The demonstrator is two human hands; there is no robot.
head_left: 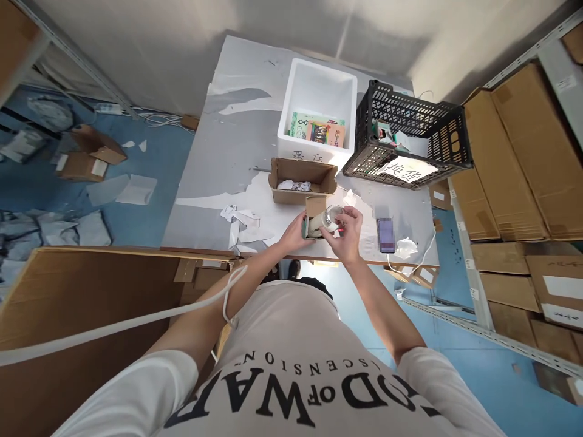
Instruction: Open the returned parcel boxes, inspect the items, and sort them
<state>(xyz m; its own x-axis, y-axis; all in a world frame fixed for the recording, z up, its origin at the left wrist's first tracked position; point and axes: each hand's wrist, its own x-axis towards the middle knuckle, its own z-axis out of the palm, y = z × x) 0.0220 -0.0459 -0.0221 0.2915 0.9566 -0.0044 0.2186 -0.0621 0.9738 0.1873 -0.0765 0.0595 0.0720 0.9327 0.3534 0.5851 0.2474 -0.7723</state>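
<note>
At the table's front edge, my left hand is closed on the side of a small open carton, whose brown flap stands up. My right hand grips a pale cylindrical container with a clear, shiny end. The container lies tilted, its lower end at the carton's opening; how far inside it reaches is hard to make out. Just beyond stands an open brown cardboard box with crumpled paper in it. Torn white paper scraps lie left of my hands.
Behind are a white foam box holding colourful packages and a black plastic crate with small boxes. A phone on a white cable lies right. A large carton stands at left; shelves of cartons line the right.
</note>
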